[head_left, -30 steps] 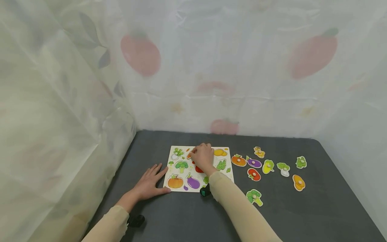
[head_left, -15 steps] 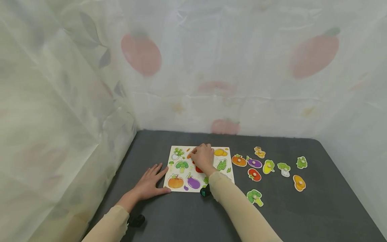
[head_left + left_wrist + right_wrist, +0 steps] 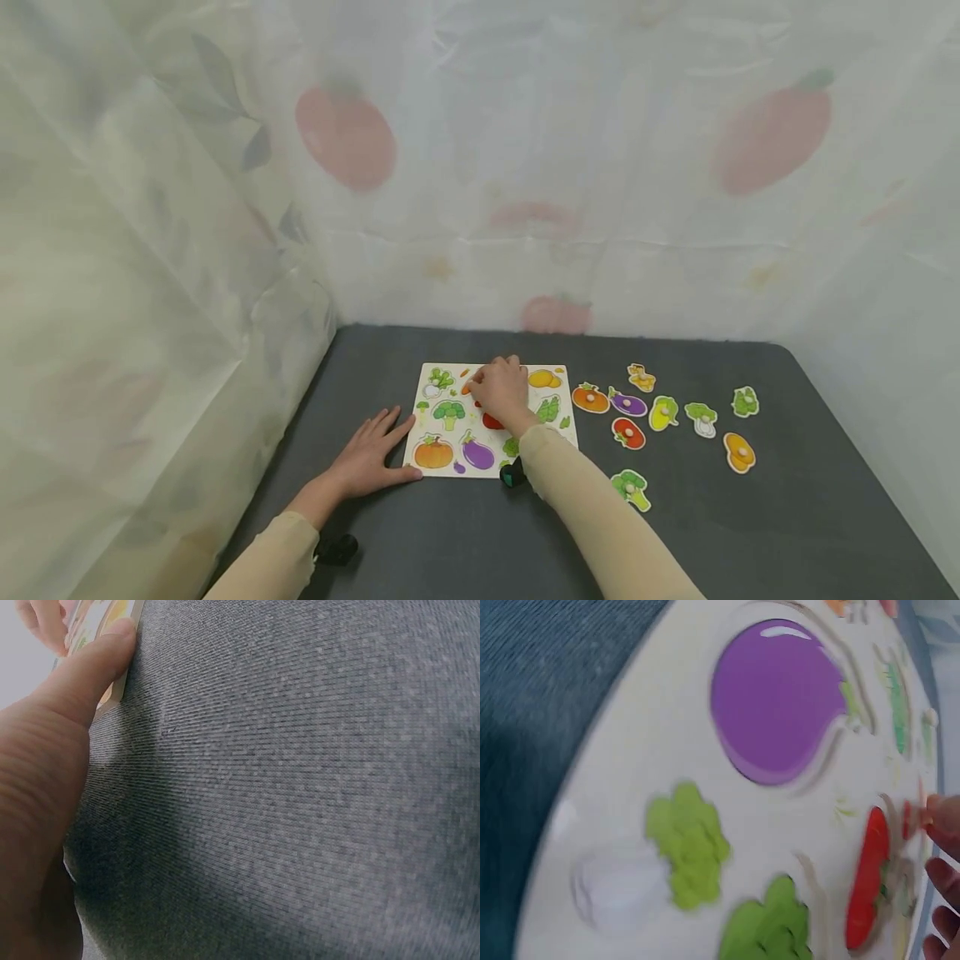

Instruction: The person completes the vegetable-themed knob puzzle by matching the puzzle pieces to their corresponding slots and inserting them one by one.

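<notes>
A white puzzle board (image 3: 411,460) with printed vegetables lies on the dark table. At its upper middle, my right hand (image 3: 504,393) pinches an orange carrot piece (image 3: 467,388), mostly hidden by the fingers. In the right wrist view, the right fingertips (image 3: 941,817) are at the far right edge, over the board, blurred. My left hand (image 3: 369,457) lies flat with fingers spread, fingertips and thumb touching the board's left edge. In the left wrist view, its thumb (image 3: 97,664) rests on the board's corner. A turnip piece (image 3: 437,382) sits at the board's upper left.
Several knobbed pieces lie right of the board: a pumpkin (image 3: 591,398), an eggplant (image 3: 627,403), a tomato (image 3: 628,433), a broccoli (image 3: 632,490), a yellow pepper-like piece (image 3: 663,413) and others. White curtains (image 3: 555,208) enclose the dark table (image 3: 810,500) at the back and sides.
The head view shifts very slightly. Both hands stay in the same places on the board, and the loose pieces lie as before.
</notes>
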`<state>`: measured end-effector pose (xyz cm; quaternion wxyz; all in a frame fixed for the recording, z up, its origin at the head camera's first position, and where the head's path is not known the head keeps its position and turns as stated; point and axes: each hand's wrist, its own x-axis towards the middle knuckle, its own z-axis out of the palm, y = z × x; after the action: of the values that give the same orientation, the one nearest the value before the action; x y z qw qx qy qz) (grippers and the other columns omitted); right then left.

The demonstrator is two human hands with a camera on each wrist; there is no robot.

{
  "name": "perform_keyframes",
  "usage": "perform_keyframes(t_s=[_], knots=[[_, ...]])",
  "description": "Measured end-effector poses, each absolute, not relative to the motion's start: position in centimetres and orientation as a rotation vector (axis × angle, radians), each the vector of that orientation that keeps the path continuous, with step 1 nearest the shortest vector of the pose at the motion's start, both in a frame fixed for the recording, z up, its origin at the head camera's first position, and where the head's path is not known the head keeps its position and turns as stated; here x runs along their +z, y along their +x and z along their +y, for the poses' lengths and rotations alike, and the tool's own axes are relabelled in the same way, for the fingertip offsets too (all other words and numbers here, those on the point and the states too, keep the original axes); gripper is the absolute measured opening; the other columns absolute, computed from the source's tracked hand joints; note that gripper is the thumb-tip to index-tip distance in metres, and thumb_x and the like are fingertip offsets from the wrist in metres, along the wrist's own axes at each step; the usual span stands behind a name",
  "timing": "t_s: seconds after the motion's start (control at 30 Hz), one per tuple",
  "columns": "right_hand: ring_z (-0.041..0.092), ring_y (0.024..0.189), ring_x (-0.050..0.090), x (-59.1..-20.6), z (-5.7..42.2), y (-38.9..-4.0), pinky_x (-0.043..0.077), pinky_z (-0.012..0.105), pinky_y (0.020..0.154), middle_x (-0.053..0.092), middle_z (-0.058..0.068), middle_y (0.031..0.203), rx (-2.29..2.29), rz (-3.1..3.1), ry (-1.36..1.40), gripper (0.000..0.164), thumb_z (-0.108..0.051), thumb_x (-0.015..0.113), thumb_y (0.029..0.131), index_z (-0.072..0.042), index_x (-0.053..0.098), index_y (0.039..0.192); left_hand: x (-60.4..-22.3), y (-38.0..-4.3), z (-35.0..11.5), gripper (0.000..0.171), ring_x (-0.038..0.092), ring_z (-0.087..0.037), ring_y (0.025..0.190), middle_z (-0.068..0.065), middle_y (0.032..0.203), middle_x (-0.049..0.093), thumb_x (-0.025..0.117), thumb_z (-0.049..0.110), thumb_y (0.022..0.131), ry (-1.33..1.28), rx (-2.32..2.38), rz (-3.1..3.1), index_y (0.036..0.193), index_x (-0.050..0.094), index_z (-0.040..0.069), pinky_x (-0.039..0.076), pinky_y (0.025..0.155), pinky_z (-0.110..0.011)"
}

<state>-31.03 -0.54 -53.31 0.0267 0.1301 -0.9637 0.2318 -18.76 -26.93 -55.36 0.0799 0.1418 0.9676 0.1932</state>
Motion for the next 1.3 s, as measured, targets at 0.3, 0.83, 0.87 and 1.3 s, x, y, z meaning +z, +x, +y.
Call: perform_keyframes(t_s=[0.3,0.83,0.87,1.3], knots=[[0.037,0.125,0.047,-51.5,4.6,-32.6,0.039,0.057,0.102,0.066,0.006,0.124,0.87,-2.884,0.437,0.03,-0.042,0.066,0.099,-0.021,0.081,0.114,-55.4,-19.2,-27.3,0.106,0.014,-0.043,0.154,-0.017,0.168,0.021,0.066,0.077,0.082,0.431,0.56,2.882,0.163,0.032,0.019,0.012,0.121,-0.064],[0.041,0.128,0.048,-50.0,14.8,-31.6,0.033,0.064,0.11,0.063,0.013,0.132,1.045,-2.799,0.446,0.031,-0.035,0.067,0.101,-0.015,0.077,0.122,-55.3,-19.5,-28.1,0.106,0.014,-0.044,0.153,-0.019,0.168,0.021,0.068,0.075,0.081,0.424,0.566,2.89,0.162,0.033,0.016,0.012,0.121,-0.064],[0.041,0.127,0.049,-50.1,15.5,-31.5,0.036,0.063,0.108,0.064,0.013,0.13,1.038,-2.794,0.436,0.03,-0.034,0.068,0.1,-0.015,0.077,0.122,-55.3,-19.5,-28.1,0.106,0.014,-0.044,0.153,-0.018,0.168,0.021,0.069,0.075,0.081,0.423,0.566,2.889,0.162,0.033,0.017,0.012,0.121,-0.064],[0.05,0.118,0.05,-50.8,27.0,-29.5,0.033,0.072,0.099,0.066,0.023,0.126,0.773,-2.866,0.29,0.031,-0.024,0.068,0.1,-0.005,0.074,0.124,-55.4,-19.5,-28.2,0.106,0.015,-0.045,0.153,-0.02,0.167,0.022,0.069,0.075,0.081,0.438,0.587,2.89,0.162,0.033,0.016,0.012,0.12,-0.065]])
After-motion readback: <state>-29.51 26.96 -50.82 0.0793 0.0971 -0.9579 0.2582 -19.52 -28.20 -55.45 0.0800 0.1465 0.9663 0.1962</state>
